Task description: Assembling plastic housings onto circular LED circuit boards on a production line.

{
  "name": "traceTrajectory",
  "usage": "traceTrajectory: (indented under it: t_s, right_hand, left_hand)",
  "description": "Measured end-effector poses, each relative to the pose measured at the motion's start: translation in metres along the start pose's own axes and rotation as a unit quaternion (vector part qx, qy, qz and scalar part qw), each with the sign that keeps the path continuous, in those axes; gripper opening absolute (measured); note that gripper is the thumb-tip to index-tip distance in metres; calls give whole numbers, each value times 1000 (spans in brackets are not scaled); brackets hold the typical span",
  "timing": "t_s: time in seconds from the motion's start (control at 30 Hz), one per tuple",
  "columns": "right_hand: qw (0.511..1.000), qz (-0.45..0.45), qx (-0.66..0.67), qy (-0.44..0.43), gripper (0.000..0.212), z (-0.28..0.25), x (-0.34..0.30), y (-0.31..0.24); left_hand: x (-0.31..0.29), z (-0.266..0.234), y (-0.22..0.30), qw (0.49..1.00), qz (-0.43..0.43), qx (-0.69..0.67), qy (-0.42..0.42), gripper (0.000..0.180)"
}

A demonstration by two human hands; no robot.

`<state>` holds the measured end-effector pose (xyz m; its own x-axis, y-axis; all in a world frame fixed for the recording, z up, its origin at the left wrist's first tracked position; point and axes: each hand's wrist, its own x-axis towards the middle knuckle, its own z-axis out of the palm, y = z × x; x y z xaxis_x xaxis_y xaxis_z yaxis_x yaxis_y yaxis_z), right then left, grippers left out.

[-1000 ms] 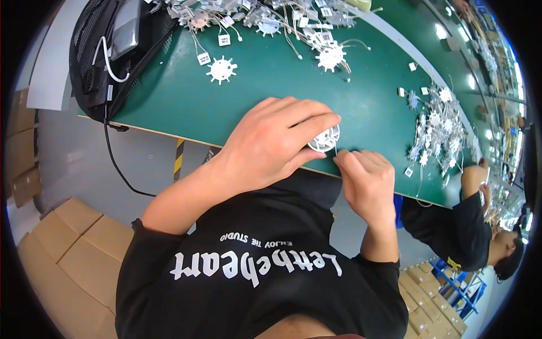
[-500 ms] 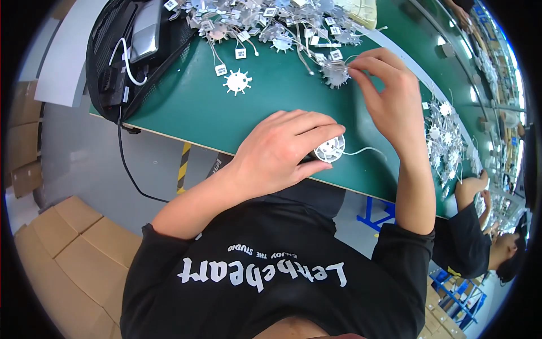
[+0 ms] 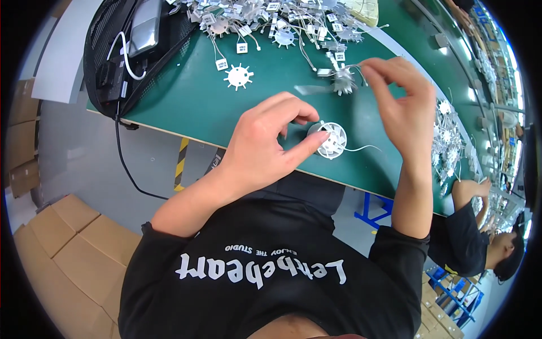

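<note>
My right hand [image 3: 403,99] pinches the thin cable of a silver toothed, gear-shaped plate [image 3: 343,80], which dangles blurred over the table. Close by, my left hand [image 3: 271,138] has its fingers spread, with the thumb tip against a white round plastic housing [image 3: 332,141]. The housing has spokes inside, and a white wire [image 3: 364,148] trails from it to the right. On the table beyond my left hand lies a single flat toothed plate [image 3: 238,77], with a small white-labelled block [image 3: 221,64] on its wire.
A heap of similar plates with wires and tags [image 3: 282,22] covers the far side of the green table [image 3: 186,113]. At the left stands a black mesh basket [image 3: 164,85] with devices and cables. Another pile [image 3: 445,138] lies at the right, near another person [image 3: 474,237]. Cardboard boxes [image 3: 79,254] stand lower left.
The toothed plate has come away from the heap's edge toward me in my right hand. My left hand has loosened around the housing, its fingers lifting off and spreading.
</note>
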<state>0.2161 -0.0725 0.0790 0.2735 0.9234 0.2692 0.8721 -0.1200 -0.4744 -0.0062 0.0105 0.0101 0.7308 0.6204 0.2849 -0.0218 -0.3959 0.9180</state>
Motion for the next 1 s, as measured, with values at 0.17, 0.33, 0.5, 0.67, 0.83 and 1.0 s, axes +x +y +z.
traceTrajectory:
  t_s: [0.17, 0.33, 0.5, 0.67, 0.83, 1.0]
  right_hand:
    - [989, -47, 54, 129, 18, -8, 7, -8]
    - [972, -88, 158, 152, 17, -17, 1, -29]
    - [972, -126, 173, 95, 18, -16, -29, -46]
    - [973, -115, 166, 108, 29, -16, -63, -28]
    - [977, -111, 152, 101, 29, -10, -84, -30]
    - [982, -159, 80, 54, 43, -3, -90, -38]
  left_hand:
    - [0, -4, 0, 987, -90, -136, 14, 24]
    - [14, -5, 6, 971, -9, -228, 64, 30]
    - [28, -8, 15, 678, -171, -709, -94, 43]
    - [15, -17, 3, 680, -214, -667, -216, 46]
    - [9, -9, 17, 879, -136, -428, -161, 42]
    - [6, -2, 22, 876, -173, -423, -155, 55]
